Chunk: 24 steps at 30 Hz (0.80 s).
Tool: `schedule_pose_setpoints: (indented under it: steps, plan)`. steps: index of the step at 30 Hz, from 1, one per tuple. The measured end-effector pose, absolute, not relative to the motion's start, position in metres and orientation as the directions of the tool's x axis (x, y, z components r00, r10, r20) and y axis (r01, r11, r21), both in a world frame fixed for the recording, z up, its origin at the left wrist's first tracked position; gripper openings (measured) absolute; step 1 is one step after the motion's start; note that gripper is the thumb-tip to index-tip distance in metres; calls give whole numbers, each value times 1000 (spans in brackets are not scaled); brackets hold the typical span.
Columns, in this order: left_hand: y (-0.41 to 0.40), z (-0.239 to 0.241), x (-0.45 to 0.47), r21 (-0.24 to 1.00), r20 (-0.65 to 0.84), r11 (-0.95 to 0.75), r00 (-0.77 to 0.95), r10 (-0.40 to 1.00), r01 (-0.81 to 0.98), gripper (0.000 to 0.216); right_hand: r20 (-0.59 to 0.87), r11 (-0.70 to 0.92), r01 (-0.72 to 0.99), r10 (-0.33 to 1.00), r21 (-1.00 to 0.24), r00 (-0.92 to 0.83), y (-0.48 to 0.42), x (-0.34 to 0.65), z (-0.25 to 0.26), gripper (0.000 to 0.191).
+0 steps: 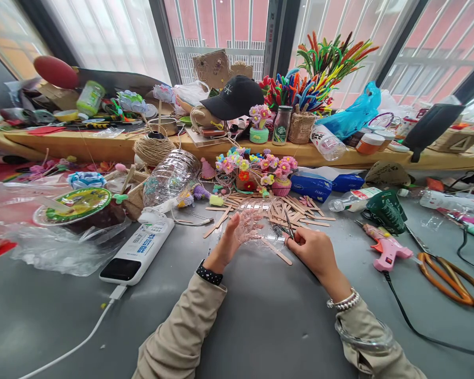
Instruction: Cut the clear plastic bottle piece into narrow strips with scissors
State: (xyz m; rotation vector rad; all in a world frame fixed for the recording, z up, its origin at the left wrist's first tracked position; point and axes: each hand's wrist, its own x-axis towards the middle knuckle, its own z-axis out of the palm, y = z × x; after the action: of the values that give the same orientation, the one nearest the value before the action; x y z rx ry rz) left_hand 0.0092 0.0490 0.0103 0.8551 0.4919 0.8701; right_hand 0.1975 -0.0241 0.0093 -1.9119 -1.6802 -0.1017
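My left hand (235, 237) is closed around a clear piece of cut plastic bottle (263, 210), and its fingers show through the plastic. Just to the right, my right hand (310, 250) grips a pair of small scissors (288, 222), whose blades point up and away beside the plastic's right edge. The scissors' handles are mostly covered by my fingers. Behind and beneath the plastic lie several wooden craft sticks (300, 209) in a loose heap. One single stick (278, 252) pokes out toward me between my hands.
On the right lie a pink glue gun (387, 247) with a trailing black cord and large orange-handled scissors (446, 279). A white power bank (138, 252) with a cable lies on the left. Yarn flowers (284, 168) and a big clear bottle (171, 176) stand behind.
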Motion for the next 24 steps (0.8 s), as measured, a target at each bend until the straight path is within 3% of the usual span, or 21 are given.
schedule_pose_setpoints:
  steps: [7, 15, 19, 24]
  plan:
    - [49, 11, 9, 805, -27, 381, 613, 790, -455, 67, 481, 22, 928, 860, -373, 173, -23, 197, 10, 42]
    - [50, 10, 10, 740, -44, 447, 627, 778, -502, 61, 486, 31, 902, 850, -430, 203, -23, 196, 11, 45]
    - [49, 12, 10, 746, -25, 366, 526, 850, -556, 59, 407, 36, 782, 868, -622, 284, -23, 196, 14, 47]
    - [46, 13, 14, 862, 120, 63, 322, 939, -504, 77, 186, 47, 377, 921, -925, 342, -22, 199, 16, 49]
